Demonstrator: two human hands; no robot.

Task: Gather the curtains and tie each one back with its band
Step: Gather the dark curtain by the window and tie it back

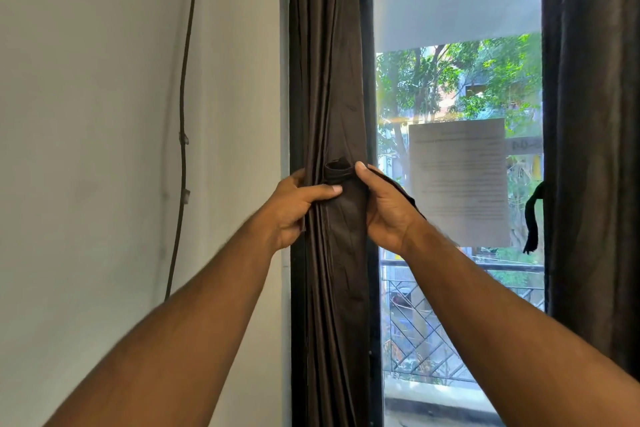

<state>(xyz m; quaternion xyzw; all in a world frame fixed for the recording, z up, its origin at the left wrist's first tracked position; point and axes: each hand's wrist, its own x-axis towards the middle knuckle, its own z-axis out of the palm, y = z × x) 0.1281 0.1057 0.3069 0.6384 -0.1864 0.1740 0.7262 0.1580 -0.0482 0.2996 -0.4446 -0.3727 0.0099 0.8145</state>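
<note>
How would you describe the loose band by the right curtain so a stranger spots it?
Find the window with the paper sheet taped to its glass. Go right to the inner edge of the right curtain. The band is the thin black strip dangling there against the glass, free of both hands, unlike the strip being wrapped round the left curtain.

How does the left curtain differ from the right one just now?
The left curtain is gathered into a tight bundle; the right curtain hangs loose. Both hands grip the left one at its band; the right one's band dangles untouched. Both are dark brown.
</note>
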